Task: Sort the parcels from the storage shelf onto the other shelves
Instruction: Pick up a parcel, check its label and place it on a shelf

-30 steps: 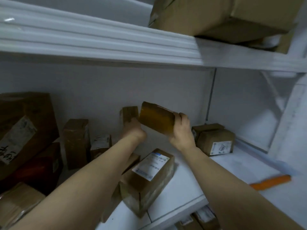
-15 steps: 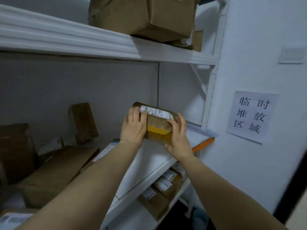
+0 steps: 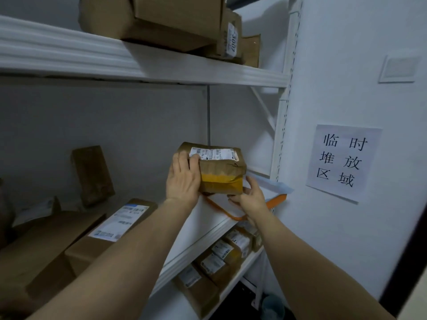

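1. At frame centre, a labelled brown parcel [image 3: 219, 173] is held above the middle shelf [image 3: 198, 229].
2. Its left end is grasped by the left hand [image 3: 183, 179].
3. Its lower right corner is gripped by the right hand [image 3: 250, 197].

White metal shelving unit [image 3: 280, 135], its perforated upright post standing just beside a white wall [image 3: 346, 54]; diagonal brace [image 3: 262, 107] running under the upper shelf board [image 3: 208, 68]; grey back panel [image 3: 104, 121] closing off the rear. Paper notice [image 3: 344, 162] with six black Chinese characters hanging on the wall; blank white wall plate [image 3: 398, 68] sitting above it. Dim, bluish light falling throughout
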`<state>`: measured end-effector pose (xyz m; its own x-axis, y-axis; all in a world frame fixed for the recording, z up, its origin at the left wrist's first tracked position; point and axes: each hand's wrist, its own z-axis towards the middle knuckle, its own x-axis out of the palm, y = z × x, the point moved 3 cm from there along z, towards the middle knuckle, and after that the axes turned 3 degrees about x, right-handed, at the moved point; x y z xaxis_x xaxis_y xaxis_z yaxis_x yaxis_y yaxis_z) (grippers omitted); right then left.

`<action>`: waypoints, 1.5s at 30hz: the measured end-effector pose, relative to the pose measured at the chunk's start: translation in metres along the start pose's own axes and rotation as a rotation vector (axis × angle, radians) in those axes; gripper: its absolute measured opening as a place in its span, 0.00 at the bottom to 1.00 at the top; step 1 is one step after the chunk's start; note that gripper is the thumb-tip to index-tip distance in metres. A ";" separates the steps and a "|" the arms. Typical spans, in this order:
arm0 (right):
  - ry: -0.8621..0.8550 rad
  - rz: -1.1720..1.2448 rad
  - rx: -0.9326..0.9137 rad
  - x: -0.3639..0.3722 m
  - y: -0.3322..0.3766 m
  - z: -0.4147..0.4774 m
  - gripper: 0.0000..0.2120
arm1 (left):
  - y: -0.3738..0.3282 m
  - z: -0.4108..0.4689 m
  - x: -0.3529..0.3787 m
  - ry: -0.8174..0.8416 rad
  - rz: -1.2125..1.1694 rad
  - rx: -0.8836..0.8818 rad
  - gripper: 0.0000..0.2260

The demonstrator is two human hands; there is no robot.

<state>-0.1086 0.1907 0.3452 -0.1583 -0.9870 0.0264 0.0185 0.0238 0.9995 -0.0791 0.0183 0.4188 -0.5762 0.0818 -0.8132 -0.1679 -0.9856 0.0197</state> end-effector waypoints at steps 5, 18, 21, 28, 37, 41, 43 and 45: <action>0.024 0.075 0.090 -0.035 0.007 0.043 0.40 | -0.027 0.030 0.032 0.105 -0.406 -0.202 0.47; 0.304 0.286 0.341 -0.077 -0.018 0.120 0.24 | -0.077 0.073 0.102 0.519 -1.392 -0.902 0.13; 0.326 0.271 0.391 -0.080 -0.023 0.127 0.22 | -0.080 0.073 0.112 0.560 -1.401 -0.942 0.13; 0.242 0.208 0.465 -0.073 -0.027 0.146 0.30 | -0.074 0.102 0.126 0.514 -1.206 -0.794 0.32; -0.115 0.286 0.270 -0.095 -0.012 0.180 0.40 | -0.073 0.145 0.135 0.511 -0.670 -0.275 0.50; -0.053 0.195 0.312 -0.085 -0.020 0.183 0.40 | -0.068 0.146 0.147 0.472 -0.621 -0.194 0.47; -0.056 0.159 0.326 -0.079 -0.026 0.186 0.43 | -0.063 0.148 0.148 0.448 -0.619 -0.163 0.45; -0.051 0.126 0.321 -0.072 -0.030 0.189 0.46 | -0.057 0.148 0.151 0.454 -0.611 -0.141 0.44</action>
<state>-0.2845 0.2915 0.3158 -0.2241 -0.9641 0.1423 -0.2689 0.2015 0.9419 -0.2749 0.1084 0.3811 -0.0242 0.5784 -0.8154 -0.2292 -0.7971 -0.5587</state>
